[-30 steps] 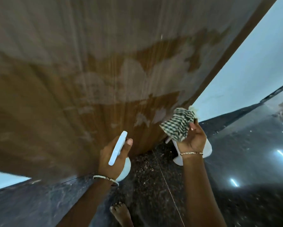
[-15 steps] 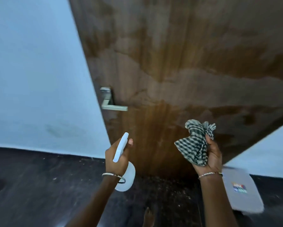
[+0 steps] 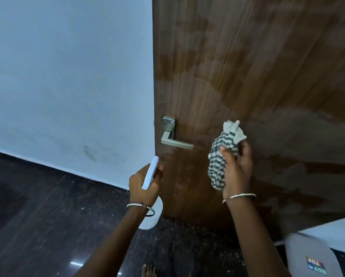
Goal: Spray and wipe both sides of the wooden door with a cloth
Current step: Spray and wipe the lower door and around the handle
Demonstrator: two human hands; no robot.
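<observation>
Wooden door across the right of the frame, long axis vertical, patchy with wet. Centre right, checked cloth bunched in the right hand, fingers curled round it, close before the panel. Likely nearer than the left hand, lower centre, gripping a white spray bottle.

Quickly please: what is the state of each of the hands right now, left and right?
The left hand is closed, gripping the white spray bottle.
The right hand is closed, holding the bunched checked cloth.
</observation>
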